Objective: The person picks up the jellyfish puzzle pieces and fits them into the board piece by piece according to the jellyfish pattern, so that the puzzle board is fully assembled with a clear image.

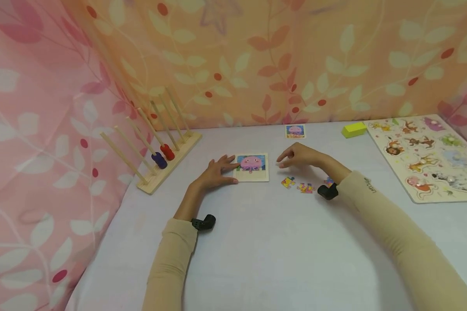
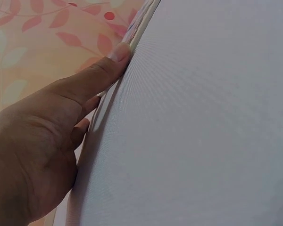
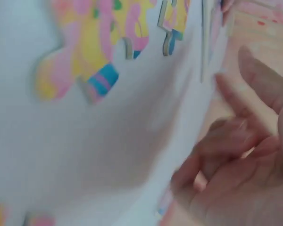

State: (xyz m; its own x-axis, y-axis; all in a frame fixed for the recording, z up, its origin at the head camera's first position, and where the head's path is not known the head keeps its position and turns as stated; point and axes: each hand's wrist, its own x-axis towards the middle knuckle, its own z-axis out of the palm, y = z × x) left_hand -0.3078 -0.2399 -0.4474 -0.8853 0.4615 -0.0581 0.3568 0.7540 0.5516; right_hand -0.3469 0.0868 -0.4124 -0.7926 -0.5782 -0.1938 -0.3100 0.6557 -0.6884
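A small square puzzle board (image 1: 251, 176) with a pink octopus picture lies mid-table in the head view; its lower part is pale and bare. My left hand (image 1: 214, 173) rests at its left side, the straight thumb touching the near left corner and fingertips on the left edge. To the right of the board, my right hand (image 1: 301, 155) hovers with thumb and index finger apart and the others bent, holding nothing. Below it lie loose jigsaw pieces (image 1: 288, 182), some partly hidden by the right wrist. The right wrist view shows pieces (image 3: 99, 47) in yellow, pink and blue.
A small octopus picture card (image 1: 295, 131) lies at the back. A yellow block (image 1: 354, 130) stands beside a large animal peg board (image 1: 404, 162) on the right. At left is a wooden rack (image 1: 151, 186) with upright rods and blue and red beads.
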